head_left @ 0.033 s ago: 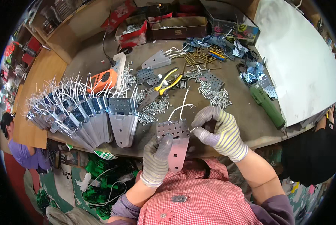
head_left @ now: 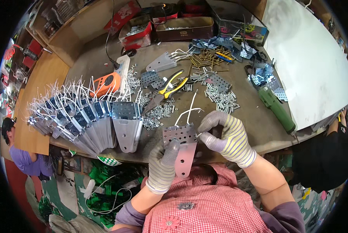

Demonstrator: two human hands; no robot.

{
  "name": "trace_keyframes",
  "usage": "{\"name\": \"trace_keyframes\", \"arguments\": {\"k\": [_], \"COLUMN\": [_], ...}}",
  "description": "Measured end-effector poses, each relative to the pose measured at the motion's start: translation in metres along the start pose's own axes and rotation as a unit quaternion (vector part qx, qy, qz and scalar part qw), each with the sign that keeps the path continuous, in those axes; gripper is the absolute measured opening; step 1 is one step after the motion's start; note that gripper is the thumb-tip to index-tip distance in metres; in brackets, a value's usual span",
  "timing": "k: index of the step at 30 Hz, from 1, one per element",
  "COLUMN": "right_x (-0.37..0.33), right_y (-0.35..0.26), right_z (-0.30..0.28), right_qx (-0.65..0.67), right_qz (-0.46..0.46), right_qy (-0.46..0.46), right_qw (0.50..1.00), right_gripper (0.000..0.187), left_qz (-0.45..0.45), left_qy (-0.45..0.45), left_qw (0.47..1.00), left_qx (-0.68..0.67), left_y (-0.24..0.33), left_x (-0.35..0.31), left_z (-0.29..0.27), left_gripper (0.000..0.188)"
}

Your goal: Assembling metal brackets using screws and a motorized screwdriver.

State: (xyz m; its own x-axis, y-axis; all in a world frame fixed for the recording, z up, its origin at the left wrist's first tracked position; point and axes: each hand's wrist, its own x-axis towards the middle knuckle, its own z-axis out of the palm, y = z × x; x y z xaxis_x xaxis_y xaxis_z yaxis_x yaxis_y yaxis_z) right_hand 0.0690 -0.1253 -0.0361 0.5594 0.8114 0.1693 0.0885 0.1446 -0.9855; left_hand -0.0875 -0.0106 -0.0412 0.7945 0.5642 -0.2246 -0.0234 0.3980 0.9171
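Note:
My left hand [head_left: 163, 167], in a striped work glove, grips a tapered translucent plate [head_left: 185, 157] with a perforated metal plate [head_left: 180, 134] across its top. The thumb lies over the front of the metal. Two white wires [head_left: 188, 112] rise from its upper edge. Close by on the right, my gloved right hand [head_left: 228, 136] pinches a small silvery screw [head_left: 198, 135] between thumb and forefinger, its tip at the metal plate's right edge. Whether they touch cannot be made out. Similar wired plates [head_left: 126, 128] stand in a fanned row to the left.
Yellow-handled pliers [head_left: 170, 86] lie among loose nuts [head_left: 158, 112] and screws [head_left: 221, 98]. A green power screwdriver [head_left: 276, 108] rests at right, by a white board [head_left: 309, 62]. An orange-and-white power strip [head_left: 108, 83] is behind the row. Boxes [head_left: 185, 34] line the back. Another person [head_left: 22, 155] is at far left.
The held plate has shifted very slightly to the right, closer to the screw in my right fingers. Both grips are the same.

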Motion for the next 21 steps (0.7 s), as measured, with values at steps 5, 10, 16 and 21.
{"name": "trace_keyframes", "arguments": {"k": [5, 10, 16, 21], "right_x": [-0.010, -0.010, -0.019, -0.001], "right_y": [-0.002, 0.006, -0.010, -0.009], "right_z": [-0.005, -0.009, -0.014, -0.004], "right_qx": [-0.135, -0.415, -0.236, -0.306], "right_qz": [-0.085, -0.284, -0.150, -0.299], "right_qy": [0.017, 0.013, 0.092, 0.061], "right_qw": [0.987, 0.864, 0.956, 0.902], "right_gripper": [0.013, 0.016, 0.018, 0.022], "left_qz": [0.009, -0.058, -0.096, -0.059], "left_qy": [0.025, -0.002, -0.084, -0.099], "left_qw": [0.996, 0.998, 0.986, 0.992], "left_qx": [0.087, 0.024, -0.108, 0.055], "left_y": [-0.001, 0.000, -0.009, -0.014], "left_x": [0.000, 0.002, 0.006, 0.002], "left_z": [0.013, 0.017, 0.013, 0.017], "left_gripper": [0.047, 0.051, 0.051, 0.049]}}
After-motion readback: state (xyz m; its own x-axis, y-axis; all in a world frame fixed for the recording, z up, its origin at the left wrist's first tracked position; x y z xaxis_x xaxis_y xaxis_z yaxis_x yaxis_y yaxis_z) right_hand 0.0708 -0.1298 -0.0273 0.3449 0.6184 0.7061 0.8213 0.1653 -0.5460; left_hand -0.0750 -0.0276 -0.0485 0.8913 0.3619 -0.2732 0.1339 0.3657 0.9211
